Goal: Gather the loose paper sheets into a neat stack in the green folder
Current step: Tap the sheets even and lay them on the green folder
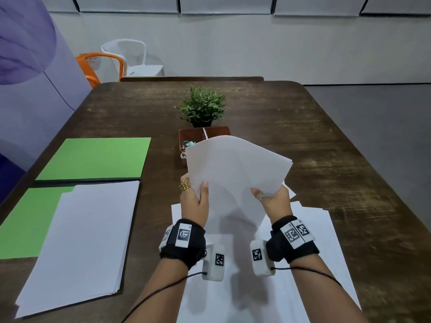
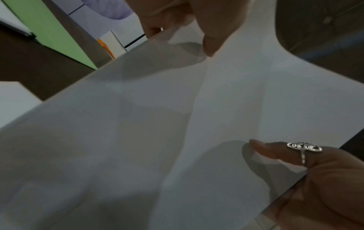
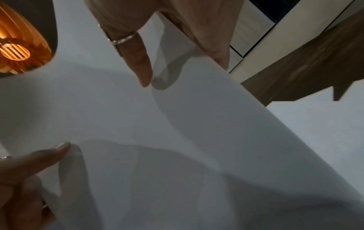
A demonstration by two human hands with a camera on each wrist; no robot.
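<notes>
Both hands hold a bundle of white paper sheets [image 1: 233, 173] upright above the table. My left hand [image 1: 196, 201] grips its left edge with the thumb on the front, and my right hand [image 1: 274, 198] pinches its right edge. In the left wrist view the sheets [image 2: 177, 124] fill the frame, my left hand [image 2: 197, 23] at the top and my right hand [image 2: 319, 183] with a silver ring below. The open green folder [image 1: 95, 158] lies at the left, a paper stack [image 1: 77, 241] on its near half. Loose sheets [image 1: 303, 252] lie under my hands.
A potted plant [image 1: 201, 106] and a brown box [image 1: 219, 131] stand just behind the held sheets. The dark wooden table [image 1: 326, 136] stretches to the right. An orange chair [image 1: 98, 64] and a white chair [image 1: 130, 57] stand beyond the far left corner.
</notes>
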